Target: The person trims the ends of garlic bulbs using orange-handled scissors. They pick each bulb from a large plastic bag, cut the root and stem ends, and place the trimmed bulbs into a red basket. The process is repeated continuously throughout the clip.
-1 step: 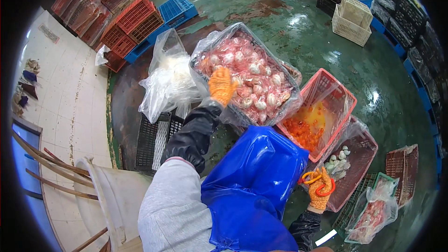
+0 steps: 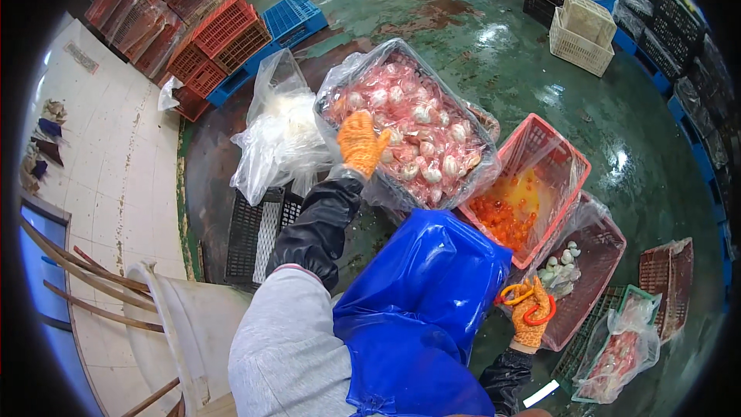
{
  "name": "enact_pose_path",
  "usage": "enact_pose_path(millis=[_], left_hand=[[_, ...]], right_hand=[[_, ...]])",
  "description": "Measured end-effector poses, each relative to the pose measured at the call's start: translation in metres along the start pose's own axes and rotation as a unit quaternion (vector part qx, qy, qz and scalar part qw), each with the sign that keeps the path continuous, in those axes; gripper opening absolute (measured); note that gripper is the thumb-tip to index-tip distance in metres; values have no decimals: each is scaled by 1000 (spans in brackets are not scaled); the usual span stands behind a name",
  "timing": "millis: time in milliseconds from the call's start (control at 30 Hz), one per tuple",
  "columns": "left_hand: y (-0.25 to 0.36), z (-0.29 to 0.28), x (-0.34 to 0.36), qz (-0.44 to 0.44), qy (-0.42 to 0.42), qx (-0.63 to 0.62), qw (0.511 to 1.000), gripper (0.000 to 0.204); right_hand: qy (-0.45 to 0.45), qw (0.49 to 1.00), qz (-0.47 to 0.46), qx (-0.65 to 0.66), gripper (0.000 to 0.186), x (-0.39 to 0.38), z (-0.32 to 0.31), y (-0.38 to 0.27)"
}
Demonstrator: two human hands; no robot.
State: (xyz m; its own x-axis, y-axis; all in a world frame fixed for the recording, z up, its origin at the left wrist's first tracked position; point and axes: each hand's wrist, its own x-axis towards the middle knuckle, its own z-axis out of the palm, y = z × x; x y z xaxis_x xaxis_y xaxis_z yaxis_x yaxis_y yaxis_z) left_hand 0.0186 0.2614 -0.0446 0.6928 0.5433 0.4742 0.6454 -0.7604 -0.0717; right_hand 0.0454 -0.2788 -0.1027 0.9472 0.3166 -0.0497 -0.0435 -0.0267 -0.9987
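Now left hand (image 2: 363,143) lies flat, open on lined crate (image 2: 340,77) w/ pink shellfish (image 2: 421,135); right hand (image 2: 531,310) grips orange-handled scissors (image 2: 519,294).

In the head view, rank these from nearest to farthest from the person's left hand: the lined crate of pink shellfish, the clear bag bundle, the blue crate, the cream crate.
1. Lined crate of pink shellfish: the left hand rests in it.
2. Clear bag bundle: just to its left.
3. Blue crate: farther up, left of centre.
4. Cream crate: far upper right.
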Motion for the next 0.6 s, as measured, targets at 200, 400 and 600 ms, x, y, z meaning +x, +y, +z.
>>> enact_pose_path(millis=[200, 400, 600], left_hand=[[2, -11, -3, 36, -31, 106, 993, 51], [-1, -7, 3, -108, 23, -339, 934, 29], [27, -43, 1, -178, -232, -887, 358, 16]], right_hand=[[9, 974, 83, 209, 36, 12, 12, 1], [52, 951, 133, 274, 34, 6, 20, -37], [43, 973, 61, 217, 40, 18, 24, -54]])
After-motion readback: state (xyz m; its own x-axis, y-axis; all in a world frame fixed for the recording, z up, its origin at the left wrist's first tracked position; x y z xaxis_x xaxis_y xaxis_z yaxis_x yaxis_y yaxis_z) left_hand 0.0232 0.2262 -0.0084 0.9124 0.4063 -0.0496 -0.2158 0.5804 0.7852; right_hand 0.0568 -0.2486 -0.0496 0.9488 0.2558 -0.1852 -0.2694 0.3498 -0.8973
